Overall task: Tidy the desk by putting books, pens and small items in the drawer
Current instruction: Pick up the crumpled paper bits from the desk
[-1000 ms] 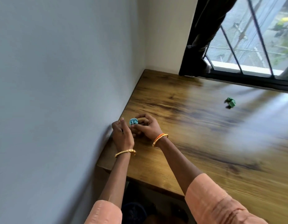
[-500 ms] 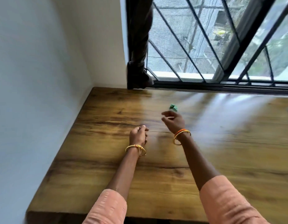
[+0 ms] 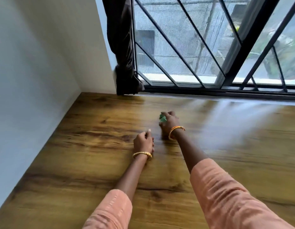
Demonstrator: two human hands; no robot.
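A smooth pale wall [image 3: 36, 71] runs along the desk's left edge. The desk [image 3: 77, 162] is glossy wood with dark streaked grain. Near its middle the left hand [image 3: 143, 142] rests as a curled fist; whether it holds anything cannot be told. Just beyond, toward the back edge, the right hand [image 3: 170, 123] curls its fingers around a small crumpled green item [image 3: 162, 118] on the desk. At the back-left corner hangs a dark gathered curtain [image 3: 122, 47], beside a black-barred window [image 3: 209, 47].
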